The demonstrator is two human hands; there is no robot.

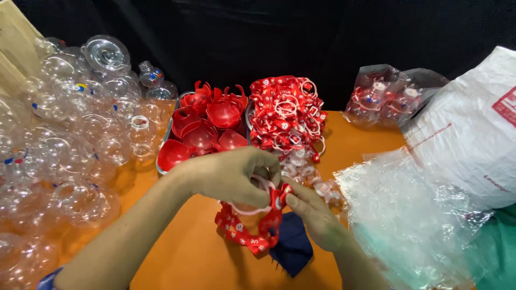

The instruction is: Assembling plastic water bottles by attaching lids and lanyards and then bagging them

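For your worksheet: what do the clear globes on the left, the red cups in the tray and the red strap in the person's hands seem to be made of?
Clear globes: likely thin hard plastic, glossy; see-through with sharp highlights.
Red cups: probably moulded plastic, shiny; smooth curved walls catch the light.
Red strap: looks like woven fabric ribbon, matt with a white print; it hangs limp from the left hand and right hand.

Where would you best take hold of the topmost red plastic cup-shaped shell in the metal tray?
Probably the red plastic cup-shaped shell is best pinched at its raised rim prongs from above: it sits open side up in the metal tray, other shells crowding its sides.
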